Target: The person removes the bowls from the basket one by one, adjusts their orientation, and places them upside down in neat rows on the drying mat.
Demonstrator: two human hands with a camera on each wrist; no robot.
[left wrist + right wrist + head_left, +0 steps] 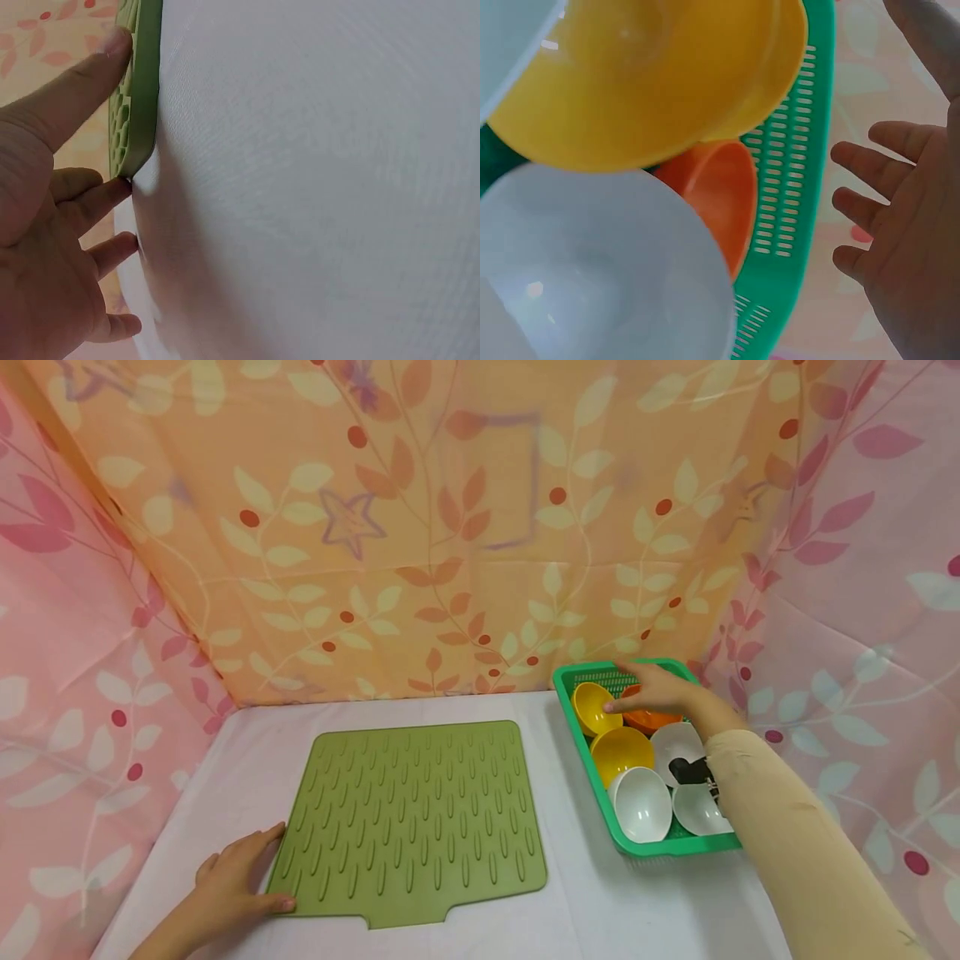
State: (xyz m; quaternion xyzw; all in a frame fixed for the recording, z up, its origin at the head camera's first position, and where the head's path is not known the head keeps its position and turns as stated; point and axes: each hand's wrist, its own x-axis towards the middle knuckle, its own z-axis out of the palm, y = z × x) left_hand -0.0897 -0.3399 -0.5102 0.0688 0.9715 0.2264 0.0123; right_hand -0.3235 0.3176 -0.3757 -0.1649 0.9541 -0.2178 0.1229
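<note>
My left hand (232,881) rests at the near left corner of a green ribbed mat (412,818). In the left wrist view its thumb lies on top of the mat (142,97), a fingertip touches the corner, and the fingers are spread. My right hand (660,689) hovers at the far end of a green plastic basket (675,845), over an orange bowl (648,720). Near its thumb is a yellow bowl (596,710). The right wrist view shows this hand (907,202) with fingers apart, holding nothing, beside the basket wall (821,150).
Another yellow bowl (622,752) and white bowls (643,810) fill the near part of the basket, tilted against each other. A white cloth (577,893) covers the table. Patterned curtains (420,527) stand behind and on both sides.
</note>
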